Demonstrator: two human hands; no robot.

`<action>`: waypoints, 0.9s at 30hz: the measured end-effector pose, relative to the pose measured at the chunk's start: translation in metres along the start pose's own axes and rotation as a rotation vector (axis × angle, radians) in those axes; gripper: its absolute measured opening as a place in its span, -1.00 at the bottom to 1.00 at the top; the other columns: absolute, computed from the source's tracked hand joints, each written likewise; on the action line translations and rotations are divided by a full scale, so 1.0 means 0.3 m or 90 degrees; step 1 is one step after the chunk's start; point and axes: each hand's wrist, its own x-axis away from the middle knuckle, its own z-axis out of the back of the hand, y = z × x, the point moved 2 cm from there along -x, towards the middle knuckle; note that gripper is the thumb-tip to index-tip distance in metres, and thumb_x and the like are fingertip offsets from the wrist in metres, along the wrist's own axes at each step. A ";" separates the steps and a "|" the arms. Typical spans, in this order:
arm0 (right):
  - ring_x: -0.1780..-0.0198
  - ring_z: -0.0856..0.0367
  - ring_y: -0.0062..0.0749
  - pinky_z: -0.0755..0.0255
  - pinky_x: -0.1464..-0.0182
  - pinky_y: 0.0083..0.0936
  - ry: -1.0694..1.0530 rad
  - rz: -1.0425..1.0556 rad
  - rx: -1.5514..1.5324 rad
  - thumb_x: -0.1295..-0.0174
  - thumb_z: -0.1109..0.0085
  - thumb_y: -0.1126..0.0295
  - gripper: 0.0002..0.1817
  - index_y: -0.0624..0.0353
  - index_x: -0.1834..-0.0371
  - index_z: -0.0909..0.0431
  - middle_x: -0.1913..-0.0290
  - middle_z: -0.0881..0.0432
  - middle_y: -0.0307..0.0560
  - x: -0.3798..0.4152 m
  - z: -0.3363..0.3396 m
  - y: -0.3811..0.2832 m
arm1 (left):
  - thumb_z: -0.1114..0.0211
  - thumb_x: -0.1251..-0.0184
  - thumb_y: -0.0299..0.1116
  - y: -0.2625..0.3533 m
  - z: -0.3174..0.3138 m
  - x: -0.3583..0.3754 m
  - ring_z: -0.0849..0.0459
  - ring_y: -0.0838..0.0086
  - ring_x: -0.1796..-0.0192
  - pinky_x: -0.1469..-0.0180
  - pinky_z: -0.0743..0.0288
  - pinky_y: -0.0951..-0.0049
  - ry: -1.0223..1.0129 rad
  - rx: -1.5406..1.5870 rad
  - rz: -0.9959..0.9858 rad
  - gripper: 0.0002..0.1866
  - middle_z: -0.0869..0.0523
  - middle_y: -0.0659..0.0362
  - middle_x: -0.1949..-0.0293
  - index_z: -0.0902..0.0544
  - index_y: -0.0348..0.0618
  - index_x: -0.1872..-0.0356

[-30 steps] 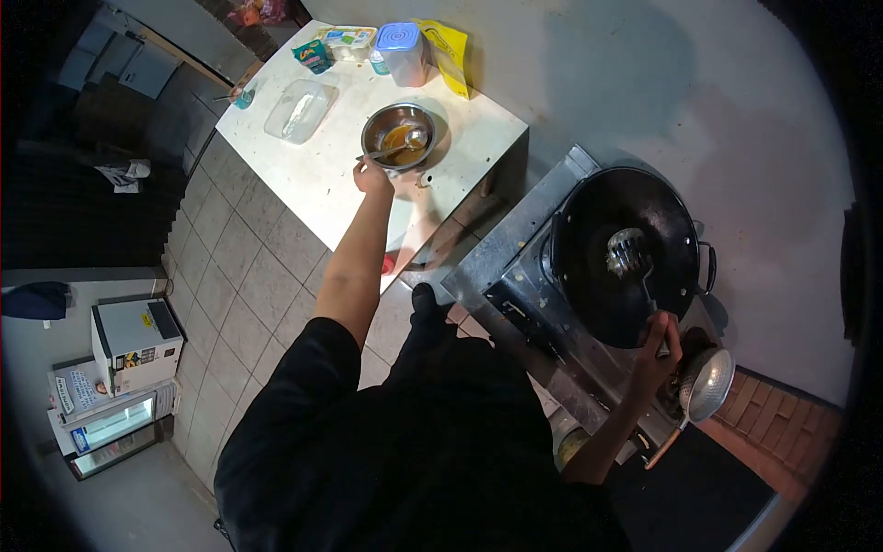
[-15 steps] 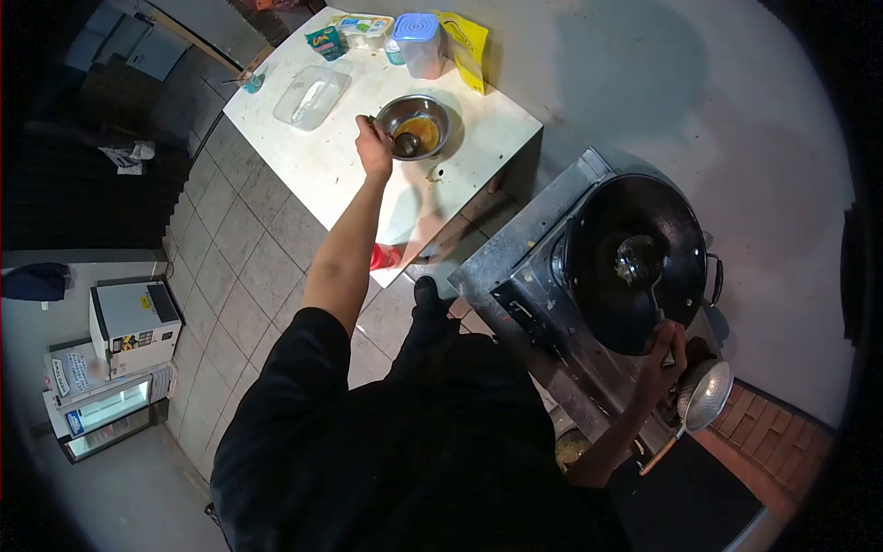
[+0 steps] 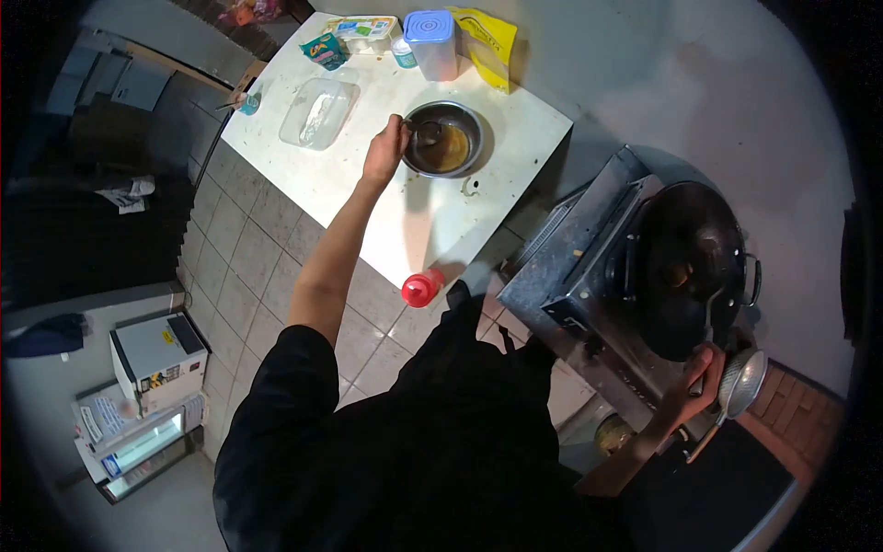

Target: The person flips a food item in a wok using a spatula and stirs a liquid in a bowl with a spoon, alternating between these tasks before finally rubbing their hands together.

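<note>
So, nearest first: the right hand (image 3: 701, 377) is closed around the handle of a slotted turner (image 3: 711, 313), and that grip looks firm. The turner reaches into the black wok (image 3: 690, 212) on the metal stove (image 3: 607, 225). A second ago its head showed bright and slotted; now it's so dark in there I can barely make it out. A metal strainer (image 3: 743, 382) sits just beside that hand, apart from it.

Further out there's a red bottle (image 3: 419, 292) at the near corner of the white desk (image 3: 460, 221). Only a bit of it showed before, but now most of it is in view, though the whole camera view has shifted too.

Bigger change is the left hand (image 3: 386, 155). It was below the bowl's rim with the ladle's shiny inside facing up. Now it's at the left rim, fingers pinched on the handle, and the ladle (image 3: 429, 135) looks dark and turned near the left wall of the steel bowl (image 3: 472, 138). The brownish-yellow liquid (image 3: 448, 152) is still in the bottom. My read: that ladle is being worked, not just parked.

Past that, a clear container (image 3: 317, 115), then a blue-lidded tub (image 3: 430, 46) and a yellow bag (image 3: 489, 46) along the back.
</note>
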 end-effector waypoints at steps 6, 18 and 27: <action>0.36 -0.34 -0.53 -0.18 0.27 -0.55 0.035 0.118 0.050 -0.57 0.06 0.29 -0.69 0.30 0.26 -0.52 0.35 -0.43 -0.21 0.105 -0.083 -0.117 | -0.22 -0.38 -0.40 0.023 0.053 0.022 -0.71 -0.04 0.10 0.14 -0.63 0.08 -0.153 -0.090 -0.144 -0.71 -0.69 -0.04 0.00 -0.45 -0.11 -0.07; 0.42 -0.27 -0.63 -0.09 0.34 -0.61 0.019 0.135 -0.078 -0.55 0.09 0.38 -0.70 0.33 0.33 -0.48 0.39 -0.38 -0.23 0.128 -0.242 -0.334 | -0.17 -0.40 -0.44 0.020 0.075 0.043 -0.70 -0.02 0.10 0.09 -0.63 0.06 -0.132 -0.165 -0.094 -0.78 -0.68 -0.07 0.11 -0.44 -0.19 -0.01; 0.39 -0.38 -0.59 -0.19 0.35 -0.62 0.124 0.059 -0.133 -0.56 0.07 0.25 -0.62 0.34 0.30 -0.57 0.36 -0.51 -0.20 0.081 -0.223 -0.324 | -0.24 -0.43 -0.42 -0.036 0.009 0.081 -0.73 0.06 0.09 0.08 -0.61 0.12 0.004 0.111 0.001 -0.72 -0.70 -0.08 0.11 -0.48 -0.23 -0.09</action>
